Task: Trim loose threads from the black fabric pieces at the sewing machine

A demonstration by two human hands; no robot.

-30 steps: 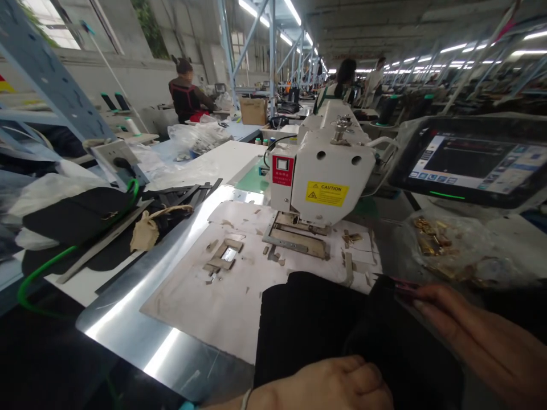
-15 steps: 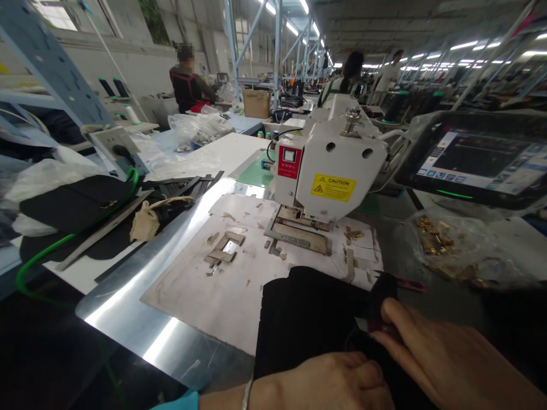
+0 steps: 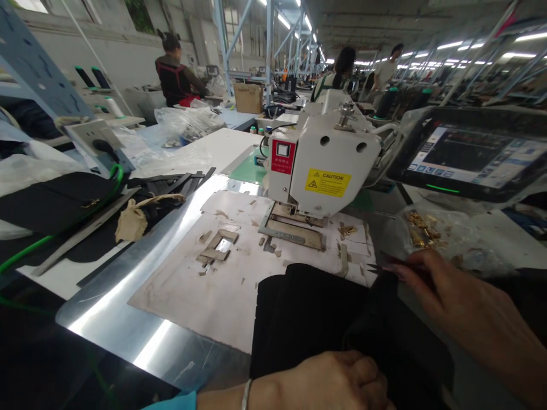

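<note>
A folded piece of black fabric (image 3: 307,319) lies at the near edge of the pale template board (image 3: 213,285). My left hand (image 3: 337,381) rests at the bottom, its fingers closed on the near edge of the fabric. My right hand (image 3: 461,307) reaches in from the right. Its fingertips pinch small dark thread snips (image 3: 378,266) at the fabric's far right corner, with the pointed tip facing left. The white sewing machine (image 3: 329,165) with a yellow caution label stands behind the fabric.
A touch screen (image 3: 474,156) stands at the right above a plastic bag of gold metal parts (image 3: 427,233). Black strips, a beige pouch (image 3: 128,219) and a green hose (image 3: 25,250) lie at the left. Other people work at benches further back.
My right hand has lifted off the middle of the fabric and moved up to its far right corner, now pinching the snips. My left hand stays closed on the fabric.
</note>
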